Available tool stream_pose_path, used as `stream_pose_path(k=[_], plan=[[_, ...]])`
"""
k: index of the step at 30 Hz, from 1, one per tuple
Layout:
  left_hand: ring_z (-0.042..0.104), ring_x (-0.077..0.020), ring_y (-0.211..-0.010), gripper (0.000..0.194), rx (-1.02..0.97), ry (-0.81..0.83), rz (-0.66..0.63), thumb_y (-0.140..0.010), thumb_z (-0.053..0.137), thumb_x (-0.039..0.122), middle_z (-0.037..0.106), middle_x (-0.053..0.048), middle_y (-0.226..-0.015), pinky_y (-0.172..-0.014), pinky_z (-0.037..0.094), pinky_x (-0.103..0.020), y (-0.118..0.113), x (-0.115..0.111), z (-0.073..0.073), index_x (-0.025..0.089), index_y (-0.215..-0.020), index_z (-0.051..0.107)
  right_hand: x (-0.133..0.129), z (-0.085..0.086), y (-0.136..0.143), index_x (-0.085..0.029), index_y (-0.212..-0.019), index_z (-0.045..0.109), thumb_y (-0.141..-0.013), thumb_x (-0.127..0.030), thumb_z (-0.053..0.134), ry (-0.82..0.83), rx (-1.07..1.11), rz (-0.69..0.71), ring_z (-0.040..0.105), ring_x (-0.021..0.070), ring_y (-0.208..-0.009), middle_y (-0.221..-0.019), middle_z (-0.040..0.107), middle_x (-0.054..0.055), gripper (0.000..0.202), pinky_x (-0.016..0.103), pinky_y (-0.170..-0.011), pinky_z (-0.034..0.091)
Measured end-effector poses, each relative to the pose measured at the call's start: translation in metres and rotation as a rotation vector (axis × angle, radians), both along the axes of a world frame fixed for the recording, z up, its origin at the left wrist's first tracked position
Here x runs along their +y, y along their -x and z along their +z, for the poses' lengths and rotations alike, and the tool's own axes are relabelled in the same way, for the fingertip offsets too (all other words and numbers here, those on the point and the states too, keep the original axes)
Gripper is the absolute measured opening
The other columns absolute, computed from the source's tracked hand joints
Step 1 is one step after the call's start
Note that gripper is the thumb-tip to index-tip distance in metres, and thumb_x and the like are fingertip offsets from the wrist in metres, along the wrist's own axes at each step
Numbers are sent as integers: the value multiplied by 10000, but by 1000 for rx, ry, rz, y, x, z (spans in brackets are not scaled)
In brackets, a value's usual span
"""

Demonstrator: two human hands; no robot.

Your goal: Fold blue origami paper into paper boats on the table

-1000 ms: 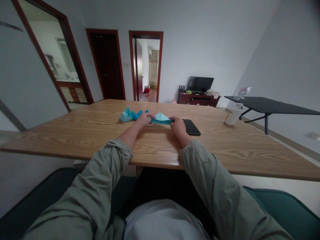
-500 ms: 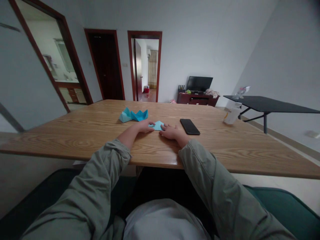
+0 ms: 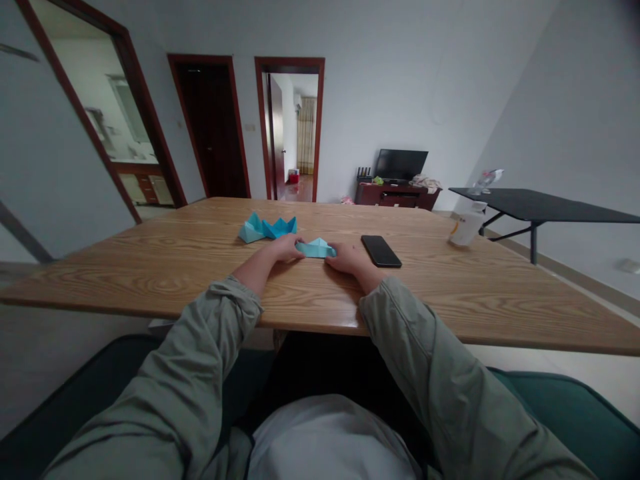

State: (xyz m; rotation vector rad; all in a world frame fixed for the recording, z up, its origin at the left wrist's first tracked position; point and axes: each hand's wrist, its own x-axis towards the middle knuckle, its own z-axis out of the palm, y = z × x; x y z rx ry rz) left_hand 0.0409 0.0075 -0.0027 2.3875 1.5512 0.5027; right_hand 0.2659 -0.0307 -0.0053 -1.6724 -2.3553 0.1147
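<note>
A light blue folded paper [image 3: 317,249] with a small peak in its middle is between my two hands over the wooden table. My left hand [image 3: 287,249] grips its left end. Its right end is held by the fingers of my right hand [image 3: 346,258]. Just beyond my left hand stand two folded paper shapes side by side, a paler blue one [image 3: 251,229] on the left and a deeper blue one [image 3: 280,229] touching or nearly touching it.
A black phone [image 3: 381,251] lies on the table [image 3: 175,267] to the right of my right hand. Farther right stands a whitish translucent container [image 3: 467,227]. Beyond the table are a black folding table [image 3: 540,204] and a TV cabinet [image 3: 395,195].
My fingers no longer lie flat on the paper; both hands now grip its ends. More of the paper shows, with its lower edge curved. The view has tilted very slightly.
</note>
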Motion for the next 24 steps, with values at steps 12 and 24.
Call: stream_pose_path(k=[12,24], plan=[[554,-144,-648,114,-44,-138,-13,-647,567,78,635,0,-704,-575,384,-239,-5,-12,8,172,-706,592,5,1,-6,-199,-937,677,-763,-236,593,-208,25,-81,638,199,-825,-930,715,77,196,250,-656,401],[561,-151,-683,277,-75,-210,-33,-657,578,120,625,-14,-752,-594,398,-246,1,-7,11,169,-913,673,4,7,-10,-196,-928,650,-774,-203,598,-204,105,-154,611,178,-787,-899,699,60,163,235,-627,371]])
